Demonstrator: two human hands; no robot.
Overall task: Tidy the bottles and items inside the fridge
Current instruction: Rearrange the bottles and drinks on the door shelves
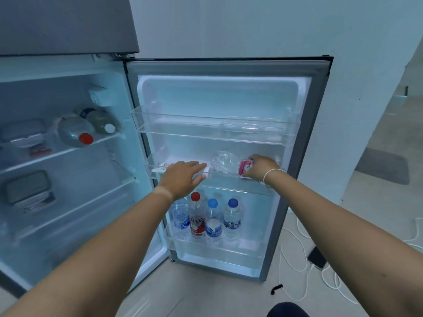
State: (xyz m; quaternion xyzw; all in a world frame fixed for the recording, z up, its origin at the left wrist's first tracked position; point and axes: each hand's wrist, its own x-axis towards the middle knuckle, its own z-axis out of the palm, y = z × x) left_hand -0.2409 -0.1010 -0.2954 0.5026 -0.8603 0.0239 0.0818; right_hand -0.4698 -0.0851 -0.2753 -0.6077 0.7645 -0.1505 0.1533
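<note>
Pink cup; red-capped bottle with red label; blue caps; grey door frame; white cables.

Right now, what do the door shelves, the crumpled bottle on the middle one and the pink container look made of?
Door shelves: clear, glossy rigid plastic; the door liner shows through them.
Crumpled bottle: thin clear plastic, judging by its creases and glints.
Pink container, under the right hand: probably plastic with a printed label; too blurred to be sure.
</note>
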